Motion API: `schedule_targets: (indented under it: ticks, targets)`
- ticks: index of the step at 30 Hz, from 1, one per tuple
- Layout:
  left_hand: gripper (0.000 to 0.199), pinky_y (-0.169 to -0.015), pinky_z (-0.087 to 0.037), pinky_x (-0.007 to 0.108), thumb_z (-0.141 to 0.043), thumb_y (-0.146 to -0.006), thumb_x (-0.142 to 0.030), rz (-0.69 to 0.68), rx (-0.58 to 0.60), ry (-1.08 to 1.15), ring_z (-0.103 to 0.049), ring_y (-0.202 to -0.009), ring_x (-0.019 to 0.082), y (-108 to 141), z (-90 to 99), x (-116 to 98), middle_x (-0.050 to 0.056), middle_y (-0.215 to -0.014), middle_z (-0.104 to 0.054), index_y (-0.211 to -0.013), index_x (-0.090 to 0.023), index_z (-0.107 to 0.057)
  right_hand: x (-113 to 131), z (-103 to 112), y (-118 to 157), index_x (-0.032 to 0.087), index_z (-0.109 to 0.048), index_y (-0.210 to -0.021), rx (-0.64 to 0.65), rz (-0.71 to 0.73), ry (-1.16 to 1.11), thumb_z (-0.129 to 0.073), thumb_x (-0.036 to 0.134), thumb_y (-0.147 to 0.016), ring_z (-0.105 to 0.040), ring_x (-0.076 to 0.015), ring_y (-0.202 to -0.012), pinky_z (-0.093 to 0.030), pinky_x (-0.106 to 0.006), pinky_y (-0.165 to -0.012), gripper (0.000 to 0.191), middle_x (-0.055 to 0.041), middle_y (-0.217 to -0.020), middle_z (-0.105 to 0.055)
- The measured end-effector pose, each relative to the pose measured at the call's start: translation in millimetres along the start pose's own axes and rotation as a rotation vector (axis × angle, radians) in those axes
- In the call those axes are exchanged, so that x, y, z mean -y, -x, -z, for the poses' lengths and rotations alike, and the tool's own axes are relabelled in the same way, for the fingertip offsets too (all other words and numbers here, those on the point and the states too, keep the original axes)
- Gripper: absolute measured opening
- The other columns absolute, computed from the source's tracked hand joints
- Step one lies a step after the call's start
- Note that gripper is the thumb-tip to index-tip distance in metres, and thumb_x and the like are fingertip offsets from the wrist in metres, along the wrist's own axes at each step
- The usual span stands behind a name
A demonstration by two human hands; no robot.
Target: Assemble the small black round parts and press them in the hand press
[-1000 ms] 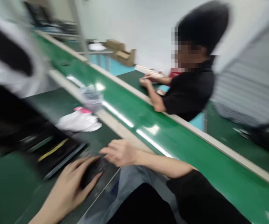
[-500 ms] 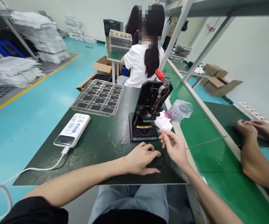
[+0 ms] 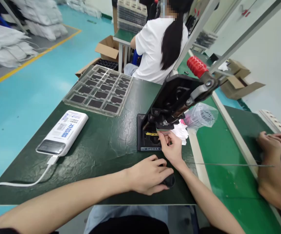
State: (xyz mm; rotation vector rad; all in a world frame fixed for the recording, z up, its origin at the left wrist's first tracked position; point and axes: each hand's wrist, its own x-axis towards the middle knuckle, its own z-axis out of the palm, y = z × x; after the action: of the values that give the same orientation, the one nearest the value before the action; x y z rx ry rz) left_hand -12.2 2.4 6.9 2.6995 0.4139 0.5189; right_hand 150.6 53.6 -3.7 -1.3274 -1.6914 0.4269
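Observation:
My left hand (image 3: pixel 151 175) rests low over the dark green mat, its fingers closed round a small black round part (image 3: pixel 171 180). Much of that part is hidden under the fingers. Beyond it stands a black toggle press (image 3: pixel 166 100) with a red-gripped lever (image 3: pixel 197 66) raised. My right hand (image 3: pixel 172 148) reaches into its base, thumb and finger pinched together at the right side of the nest. Whatever they hold is too small or hidden to make out. A yellow strip (image 3: pixel 152 134) lies across the nest, just left of the fingertips.
A clear tray (image 3: pixel 116 114) of dark square pieces lies at the mat's far left. Nearer is a white power bank (image 3: pixel 64 133) with a cable. White tissue (image 3: pixel 181 131) and a plastic bag (image 3: pixel 201 116) sit right of the press. Another person's hands (image 3: pixel 274 143) are at far right; a seated person (image 3: pixel 152 48) is ahead.
My right hand has moved forward and left, from in front of the press into its base. My left hand stays by the black round part, which now looks tilted up. The view has dipped closer.

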Motion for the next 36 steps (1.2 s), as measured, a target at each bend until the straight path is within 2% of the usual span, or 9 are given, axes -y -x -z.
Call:
schedule_targets:
  ticks: [6,13,18,23,27,30,33,36]
  targets:
    - [0.049,-0.092,-0.044,0.038,-0.067,-0.099,-0.041,0.054,-0.013,0.061,-0.06,-0.118,0.027,1,3.3,1,0.01,-0.118,-0.072,-0.133,-0.01,-0.052,11,4,-4,0.019,-0.068,-0.084,0.02,0.063,0.022,-0.061,0.033,-0.099,-0.04,-0.0106,-0.056,-0.035,-0.026,-0.056,0.022,0.0029,-0.065,-0.052]
    - [0.045,-0.098,-0.049,0.035,-0.076,-0.091,-0.032,0.163,-0.044,0.255,-0.063,-0.113,0.025,3,8.7,10,0.007,-0.118,-0.069,-0.128,-0.016,-0.056,15,2,-6,0.017,-0.069,-0.086,-0.004,0.042,-0.028,-0.062,0.03,-0.098,-0.043,-0.0095,-0.055,-0.038,-0.024,-0.056,0.019,0.003,-0.066,-0.056]
    - [0.049,-0.101,-0.051,0.037,-0.077,-0.087,-0.029,0.159,-0.045,0.291,-0.062,-0.114,0.026,3,10.8,13,0.01,-0.119,-0.068,-0.13,-0.015,-0.056,16,-3,-8,0.018,-0.064,-0.081,-0.028,0.021,-0.053,-0.061,0.031,-0.098,-0.041,-0.0096,-0.054,-0.039,-0.024,-0.056,0.022,0.004,-0.063,-0.051]
    - [0.048,-0.101,-0.048,0.043,-0.067,-0.095,-0.028,0.103,0.038,0.218,-0.06,-0.12,0.028,4,12.5,14,0.011,-0.127,-0.066,-0.139,-0.019,-0.049,11,-9,-9,0.019,-0.059,-0.077,-0.011,0.002,-0.119,-0.058,0.037,-0.098,-0.043,-0.0107,-0.055,-0.039,-0.025,-0.057,0.027,0.0041,-0.062,-0.048]
    - [0.041,-0.098,-0.049,0.04,-0.063,-0.098,-0.028,0.093,0.023,0.219,-0.061,-0.116,0.026,5,14.3,14,0.01,-0.125,-0.066,-0.135,-0.019,-0.05,9,-9,-11,0.021,-0.052,-0.079,-0.127,-0.118,-0.308,-0.056,0.048,-0.099,-0.048,-0.0109,-0.053,-0.039,-0.025,-0.053,0.034,0.0024,-0.065,-0.056]
    - [0.039,-0.097,-0.049,0.038,-0.063,-0.098,-0.029,0.081,0.009,0.244,-0.06,-0.114,0.025,4,16.2,14,0.009,-0.127,-0.066,-0.133,-0.019,-0.051,17,7,-8,0.02,-0.055,-0.08,-0.198,-0.164,-0.393,-0.061,0.052,-0.096,-0.052,-0.011,-0.056,-0.041,-0.024,-0.053,0.037,0.0008,-0.068,-0.06]
    - [0.039,-0.097,-0.049,0.039,-0.063,-0.098,-0.028,0.085,0.001,0.251,-0.059,-0.115,0.025,3,17.0,13,0.009,-0.127,-0.066,-0.134,-0.019,-0.05,31,38,6,0.019,-0.06,-0.084,-0.125,-0.197,-0.41,-0.066,0.055,-0.093,-0.058,-0.0116,-0.061,-0.046,-0.024,-0.056,0.039,-0.0003,-0.072,-0.062]
    - [0.039,-0.095,-0.049,0.039,-0.063,-0.098,-0.028,0.083,-0.006,0.25,-0.059,-0.115,0.025,3,15.8,13,0.009,-0.127,-0.066,-0.134,-0.019,-0.049,40,66,36,0.018,-0.061,-0.082,-0.034,-0.312,-0.363,-0.069,0.057,-0.092,-0.057,-0.0111,-0.059,-0.049,-0.023,-0.056,0.041,0.0001,-0.069,-0.062]
